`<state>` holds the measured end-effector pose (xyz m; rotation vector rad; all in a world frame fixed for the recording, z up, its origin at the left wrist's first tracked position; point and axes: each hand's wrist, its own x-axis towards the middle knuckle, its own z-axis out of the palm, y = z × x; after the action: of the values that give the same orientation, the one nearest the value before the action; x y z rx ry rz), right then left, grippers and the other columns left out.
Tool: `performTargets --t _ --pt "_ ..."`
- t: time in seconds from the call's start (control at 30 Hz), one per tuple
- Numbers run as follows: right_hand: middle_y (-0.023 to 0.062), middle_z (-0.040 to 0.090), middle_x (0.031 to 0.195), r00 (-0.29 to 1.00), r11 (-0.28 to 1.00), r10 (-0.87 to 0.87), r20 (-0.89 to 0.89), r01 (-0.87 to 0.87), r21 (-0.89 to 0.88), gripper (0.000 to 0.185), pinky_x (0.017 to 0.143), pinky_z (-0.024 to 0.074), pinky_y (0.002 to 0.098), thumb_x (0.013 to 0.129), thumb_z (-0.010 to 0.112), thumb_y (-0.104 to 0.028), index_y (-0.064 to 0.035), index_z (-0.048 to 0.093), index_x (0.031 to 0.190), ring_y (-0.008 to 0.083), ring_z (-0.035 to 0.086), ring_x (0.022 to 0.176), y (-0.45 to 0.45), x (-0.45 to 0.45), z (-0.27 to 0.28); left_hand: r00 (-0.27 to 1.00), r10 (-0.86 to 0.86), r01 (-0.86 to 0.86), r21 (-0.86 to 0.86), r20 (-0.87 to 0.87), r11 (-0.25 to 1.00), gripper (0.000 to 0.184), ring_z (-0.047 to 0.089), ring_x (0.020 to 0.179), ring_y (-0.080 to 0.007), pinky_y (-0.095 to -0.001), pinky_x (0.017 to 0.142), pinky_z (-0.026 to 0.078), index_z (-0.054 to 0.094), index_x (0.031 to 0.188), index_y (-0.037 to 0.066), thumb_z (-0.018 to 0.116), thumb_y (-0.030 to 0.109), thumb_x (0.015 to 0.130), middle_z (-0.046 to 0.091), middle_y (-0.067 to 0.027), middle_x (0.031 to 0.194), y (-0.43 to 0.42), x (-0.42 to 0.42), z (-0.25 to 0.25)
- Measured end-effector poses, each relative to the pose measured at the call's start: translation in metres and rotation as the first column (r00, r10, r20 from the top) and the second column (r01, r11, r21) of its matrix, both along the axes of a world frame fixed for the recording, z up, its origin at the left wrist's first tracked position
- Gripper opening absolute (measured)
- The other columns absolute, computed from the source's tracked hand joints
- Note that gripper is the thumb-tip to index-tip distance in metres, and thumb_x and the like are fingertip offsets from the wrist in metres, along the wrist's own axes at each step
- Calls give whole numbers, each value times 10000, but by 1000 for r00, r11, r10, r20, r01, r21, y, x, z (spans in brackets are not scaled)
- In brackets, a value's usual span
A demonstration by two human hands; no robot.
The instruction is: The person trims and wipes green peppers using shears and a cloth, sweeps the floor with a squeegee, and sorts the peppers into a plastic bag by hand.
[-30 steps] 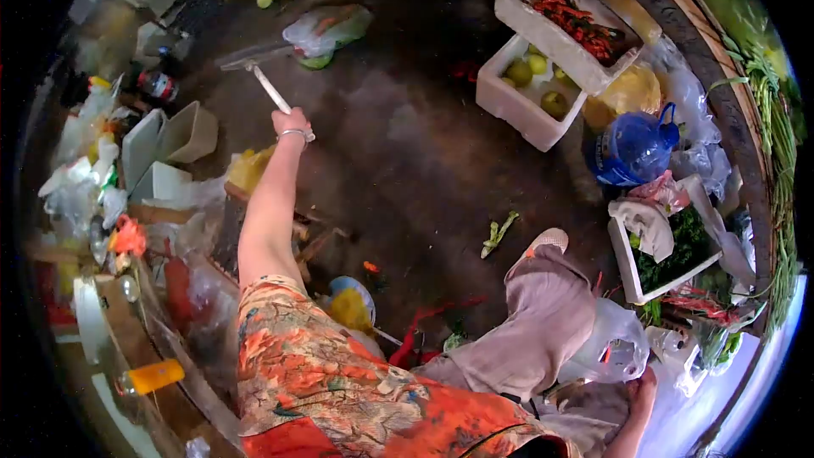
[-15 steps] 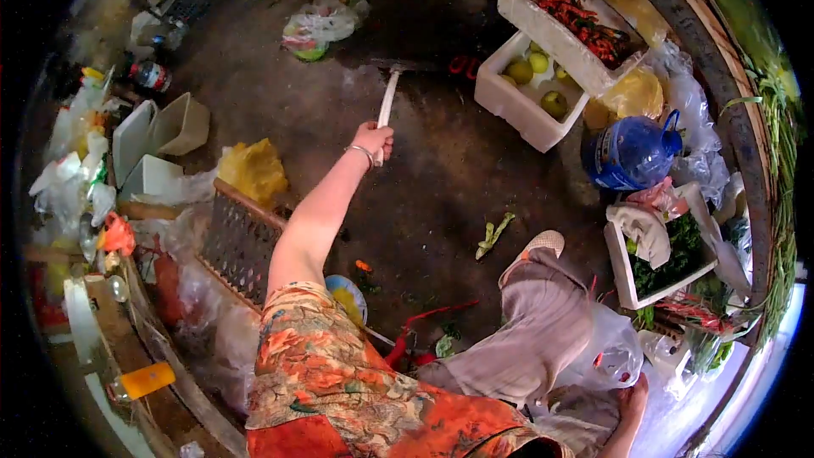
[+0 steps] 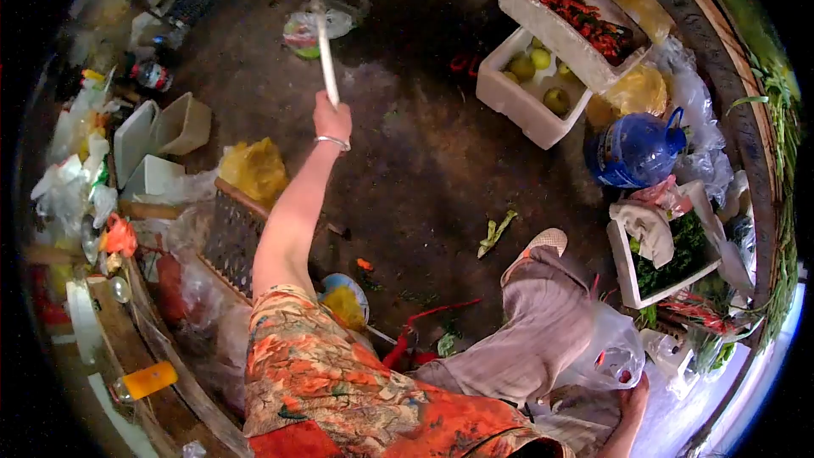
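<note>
My left hand (image 3: 332,122), with a bracelet at its wrist, is closed round the lower end of a white handle (image 3: 326,59). The far end of the handle reaches over a knotted plastic bag (image 3: 303,34) on the dark floor; its head is blurred. At the lower right, my right hand (image 3: 636,399) is beside the rim of a clear plastic bag (image 3: 604,348) near my leg. Its fingers are mostly hidden, so its grip cannot be made out.
Foam boxes with green fruit (image 3: 555,102) and red peppers (image 3: 585,21) stand at the upper right, above a blue bottle (image 3: 636,150) and a box of greens (image 3: 676,265). Left are a crate (image 3: 233,237), a yellow bag (image 3: 254,170) and tubs (image 3: 182,125).
My left hand and the white handle first swept right, then back left and upward to the knotted bag. My right hand has stayed almost still.
</note>
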<state>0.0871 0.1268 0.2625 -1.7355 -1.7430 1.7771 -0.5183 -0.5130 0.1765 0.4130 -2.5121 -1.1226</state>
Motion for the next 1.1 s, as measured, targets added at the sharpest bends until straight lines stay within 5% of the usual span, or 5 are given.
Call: performTargets --t 0.17,0.33,0.53,0.73,1.1 --pt "64 610 957 998 1000 19 -65 -20 -13 241 658 533 275 882 526 -117 -18 571 1096 162 606 791 51 40 -49 1000 26 -30 -375 -16 927 377 579 837 -470 -528 727 460 377 1109 48 578 108 795 600 -291 920 -38 -43 16" --pt "76 624 949 995 995 103 -12 -102 19 246 652 542 285 896 513 -144 -14 576 1094 168 620 768 34 23 -38 910 178 53 -531 374 845 294 621 950 -397 -522 787 492 395 1121 68 527 136 867 631 -223 1013 -38 -79 28" --pt "103 655 852 997 979 76 21 -71 -190 265 590 530 292 907 526 -196 -23 586 1097 178 632 704 24 13 -30 640 216 393 -556 737 733 338 585 1083 -341 -475 880 483 451 1207 43 492 186 904 605 -172 1154 -36 -57 -14" --pt "101 663 800 943 940 326 67 -331 87 271 559 514 303 902 542 -219 -41 600 1099 202 623 643 42 34 -59 645 161 379 -496 747 781 311 585 1074 -340 -443 891 480 474 1180 29 467 175 906 600 -193 1146 -45 -13 -28" --pt "115 661 790 985 979 -133 -113 112 -172 248 548 511 313 869 603 -188 -39 620 1066 205 623 638 35 21 -66 659 154 434 -539 736 722 286 597 1035 -339 -449 829 504 459 1155 53 488 98 875 611 -178 1104 -30 37 37"
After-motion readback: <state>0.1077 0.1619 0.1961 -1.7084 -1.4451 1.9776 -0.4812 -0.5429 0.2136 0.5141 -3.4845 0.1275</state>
